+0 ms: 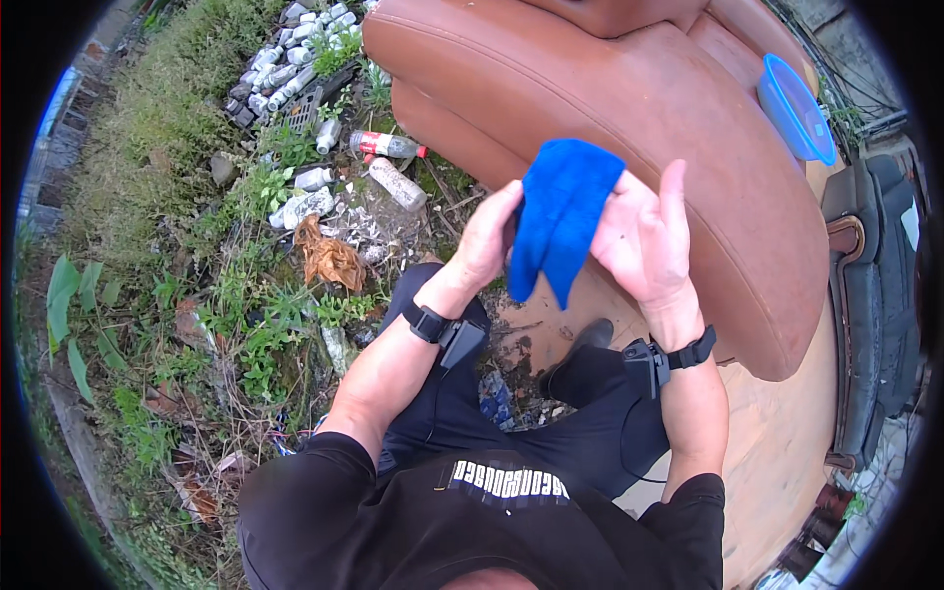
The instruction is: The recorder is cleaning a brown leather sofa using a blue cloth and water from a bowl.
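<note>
A bright blue cloth (565, 202) hangs folded in front of me, with two pointed ends drooping at its lower side. My left hand (484, 239) closes on its left edge, the fingers partly hidden by it. At the other edge is my right hand (644, 236), palm showing and thumb stretched away from the cloth. The right fingers reach behind the cloth, so their tips are out of sight. Both hands are raised above my knees, close to the brown leather sofa (590, 88). A black strap with a small device sits on each wrist.
A blue plastic basin (795, 110) rests on the sofa's far right. Dark cushioned furniture (870, 305) stands at the right. Plastic bottles (395, 184), crumpled brown litter (329, 256) and weeds (265, 354) cover the ground at the left. A tan board (767, 423) lies near my right leg.
</note>
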The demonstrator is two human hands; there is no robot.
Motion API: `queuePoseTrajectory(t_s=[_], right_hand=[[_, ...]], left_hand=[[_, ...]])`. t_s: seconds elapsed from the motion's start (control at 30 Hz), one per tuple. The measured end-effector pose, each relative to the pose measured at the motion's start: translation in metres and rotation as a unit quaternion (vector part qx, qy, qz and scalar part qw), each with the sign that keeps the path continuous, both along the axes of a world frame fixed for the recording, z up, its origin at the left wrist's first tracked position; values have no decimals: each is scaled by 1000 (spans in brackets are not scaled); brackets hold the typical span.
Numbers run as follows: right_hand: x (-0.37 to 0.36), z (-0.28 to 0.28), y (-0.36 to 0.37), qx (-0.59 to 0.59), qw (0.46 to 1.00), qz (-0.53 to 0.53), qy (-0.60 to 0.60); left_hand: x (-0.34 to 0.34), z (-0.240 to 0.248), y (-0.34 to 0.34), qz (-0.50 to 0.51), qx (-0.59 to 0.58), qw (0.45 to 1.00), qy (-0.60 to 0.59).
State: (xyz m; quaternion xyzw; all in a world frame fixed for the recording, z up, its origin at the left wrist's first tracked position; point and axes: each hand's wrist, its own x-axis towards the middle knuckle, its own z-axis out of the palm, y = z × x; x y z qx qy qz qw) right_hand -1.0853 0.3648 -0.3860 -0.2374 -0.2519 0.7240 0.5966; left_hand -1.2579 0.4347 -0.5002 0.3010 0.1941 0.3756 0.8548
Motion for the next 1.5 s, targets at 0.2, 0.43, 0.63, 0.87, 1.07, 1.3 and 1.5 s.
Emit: queuePoseTrajectory(t_s=[0.2, 0.43, 0.63, 0.87, 1.07, 1.3, 1.5], right_hand=[[-11, -6, 5, -23, 1000, -5, 11], [0, 1, -3, 14, 997, -64, 48], [-9, 15, -2, -47, 988, -149, 18], [-4, 0, 2, -37, 993, -88, -69], [2, -5, 5, -104, 917, -49, -382], [21, -9, -6, 13, 623, -148, -768], [22, 5, -9, 33, 956, -71, -282]], left_hand=[[5, 2, -17, -57, -143, 987, -32], [19, -33, -16, 50, 116, 992, -2], [18, -20, -30, 66, 238, 969, 16], [19, -27, -25, 109, 383, 915, 67], [13, -44, -10, -65, -174, 975, 124], [0, -36, -5, 9, -37, 992, -120], [-3, -31, 18, 83, -54, 991, -86]])
